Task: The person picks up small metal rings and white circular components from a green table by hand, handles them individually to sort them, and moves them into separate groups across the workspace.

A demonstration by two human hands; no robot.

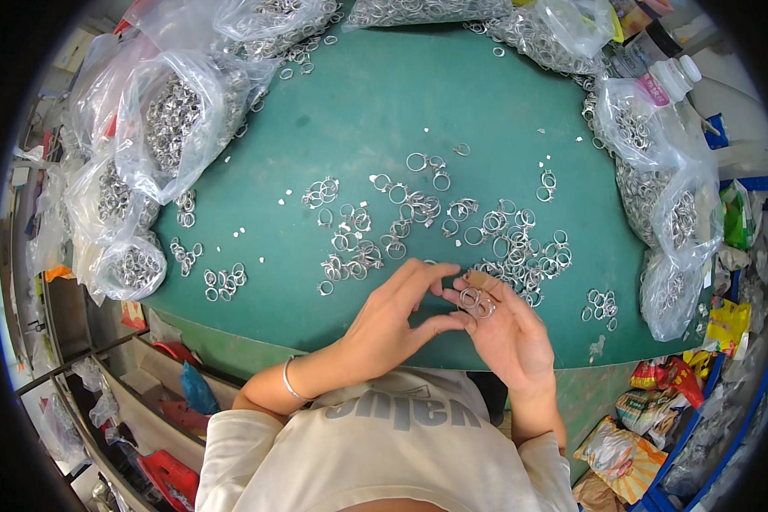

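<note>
Both hands' fingers pinch linked metal rings [476,302] over the counter [384,111] edge; a slip could drop them into her lap.

A teal-green table [384,102] carries silvery metal rings [452,226] across the centre. Clear plastic bags [166,119] at upper left show grey-silver ring masses. A white-capped bottle [670,77] sits upper right; red and yellow packets [657,401] lie lower right.
</note>
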